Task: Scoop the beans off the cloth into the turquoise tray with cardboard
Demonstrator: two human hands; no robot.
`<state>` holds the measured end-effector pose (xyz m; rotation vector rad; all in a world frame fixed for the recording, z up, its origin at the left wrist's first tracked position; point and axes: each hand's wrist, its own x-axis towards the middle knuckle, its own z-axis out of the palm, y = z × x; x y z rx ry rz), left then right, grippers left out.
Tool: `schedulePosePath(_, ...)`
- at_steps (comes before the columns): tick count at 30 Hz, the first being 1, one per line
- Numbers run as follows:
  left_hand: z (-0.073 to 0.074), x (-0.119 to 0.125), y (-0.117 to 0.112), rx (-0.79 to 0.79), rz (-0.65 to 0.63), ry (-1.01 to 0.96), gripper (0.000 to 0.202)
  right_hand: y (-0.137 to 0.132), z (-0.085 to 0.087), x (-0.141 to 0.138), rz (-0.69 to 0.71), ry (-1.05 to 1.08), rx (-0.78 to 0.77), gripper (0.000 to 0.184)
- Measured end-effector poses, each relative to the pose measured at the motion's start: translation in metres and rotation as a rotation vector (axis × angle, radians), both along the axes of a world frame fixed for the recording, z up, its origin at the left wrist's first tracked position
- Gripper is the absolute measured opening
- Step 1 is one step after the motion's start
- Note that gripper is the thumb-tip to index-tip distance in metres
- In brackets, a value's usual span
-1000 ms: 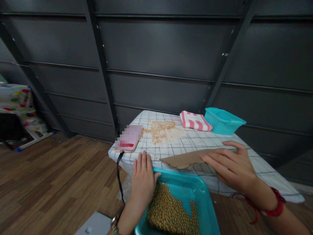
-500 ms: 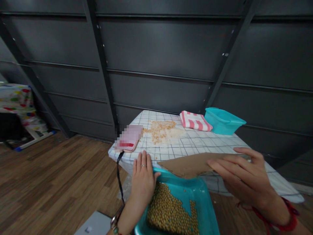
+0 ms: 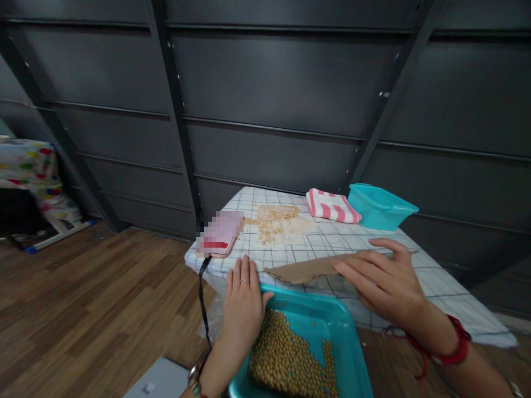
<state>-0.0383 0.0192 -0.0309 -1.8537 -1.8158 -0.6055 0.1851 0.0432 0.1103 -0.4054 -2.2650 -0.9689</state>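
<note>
My left hand (image 3: 244,304) lies flat with fingers stretched out, over the table's front edge and against the left rim of a teal basin (image 3: 352,331). Inside the basin is a heap of soybeans (image 3: 286,354). Above the basin's far rim, my right hand (image 3: 381,276) grips a piece of brown cardboard (image 3: 307,269), held low over the cloth at the table's front. Further back on the checked tablecloth (image 3: 352,237) lie scattered yellow grains (image 3: 276,218) with pale, finer crumbs beside them.
A phone (image 3: 219,235) with a black strap lies at the table's left corner. Toward the back right are a folded pink-and-white striped towel (image 3: 332,205) and a second teal basin (image 3: 381,207). A dark panelled wall (image 3: 269,83) stands behind. A grey laptop-like object (image 3: 157,380) is at lower left.
My right hand has moved up and left with the cardboard, which has tilted to show more of its edge. My left hand and the basin have stayed in place.
</note>
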Motion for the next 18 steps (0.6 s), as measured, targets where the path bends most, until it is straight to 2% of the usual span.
schedulePosePath(10, -0.001, 0.0001, 0.0, -0.031, -0.008, -0.002, 0.061, 0.0063, -0.0022, -0.0008, 0.009, 0.009, 0.019, 0.02)
schedulePosePath(18, -0.0031, -0.0008, 0.0001, -0.04, -0.009, -0.003, 0.06, -0.0026, 0.0002, 0.0022, -0.008, 0.004, -0.005, 0.02)
